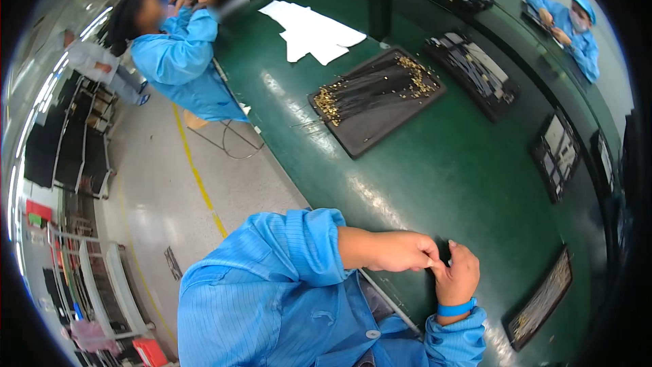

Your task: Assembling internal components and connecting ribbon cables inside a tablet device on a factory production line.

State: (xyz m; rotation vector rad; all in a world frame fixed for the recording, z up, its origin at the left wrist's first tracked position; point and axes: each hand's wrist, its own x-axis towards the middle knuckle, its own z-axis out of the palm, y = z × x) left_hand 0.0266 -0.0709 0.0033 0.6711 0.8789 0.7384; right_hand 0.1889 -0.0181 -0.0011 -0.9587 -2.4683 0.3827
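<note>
My left hand (406,251) and my right hand (459,276) meet over the near edge of the green table (401,163). The fingers of both are pinched together at the tips. Between them is something small and dark, mostly covered by the fingers, and I cannot make out its kind. Farther up the table lies a black tray (367,137), holding many thin black wires (377,88) with gold-coloured ends bunched at both sides. Off to the right of my right hand is another dark tray (542,299) with thin strands in it.
White sheets (312,30) lie beyond the black tray. Dark trays of parts (472,71) line the table's right side, near a dark post (377,0). A co-worker in blue (178,54) works at the far left edge; another person (570,30) sits across.
</note>
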